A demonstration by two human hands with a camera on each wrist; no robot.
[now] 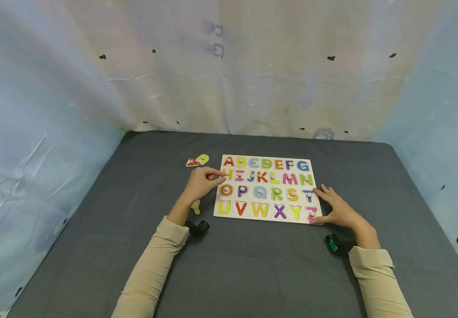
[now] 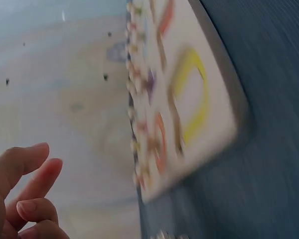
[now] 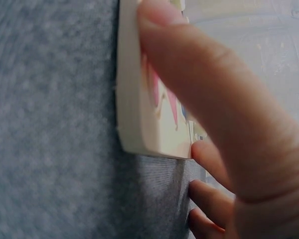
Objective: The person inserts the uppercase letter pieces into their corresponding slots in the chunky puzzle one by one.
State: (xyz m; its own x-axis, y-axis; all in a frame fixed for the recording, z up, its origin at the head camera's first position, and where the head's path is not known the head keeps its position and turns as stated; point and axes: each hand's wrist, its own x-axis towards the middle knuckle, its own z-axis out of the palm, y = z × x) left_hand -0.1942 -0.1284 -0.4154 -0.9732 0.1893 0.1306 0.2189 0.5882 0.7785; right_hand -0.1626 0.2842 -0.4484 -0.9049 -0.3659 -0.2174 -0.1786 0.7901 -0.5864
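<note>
A white alphabet puzzle board (image 1: 217, 207) lies on the dark cloth, with coloured letters in rows. Most letters carry small knobs; U, V, W, X and Y in the near row show none. My left hand (image 1: 202, 182) hovers at the board's left edge, its fingertips by the H (image 1: 228, 175). In the left wrist view, nothing sits between the thumb and index finger. My right hand (image 1: 339, 209) rests at the near right corner. Its thumb (image 3: 209, 74) presses by the pink Z (image 1: 311, 213), while the straight fingers touch the right edge near the T (image 1: 309, 195).
Left of the board lie a loose red letter (image 1: 192, 162) and a yellow-green letter (image 1: 202, 158), close together. A yellow Y-shaped piece (image 1: 195, 206) is beside the left wrist, partly hidden. Printed sheeting (image 1: 252, 88) hangs behind the dark table (image 1: 252, 274).
</note>
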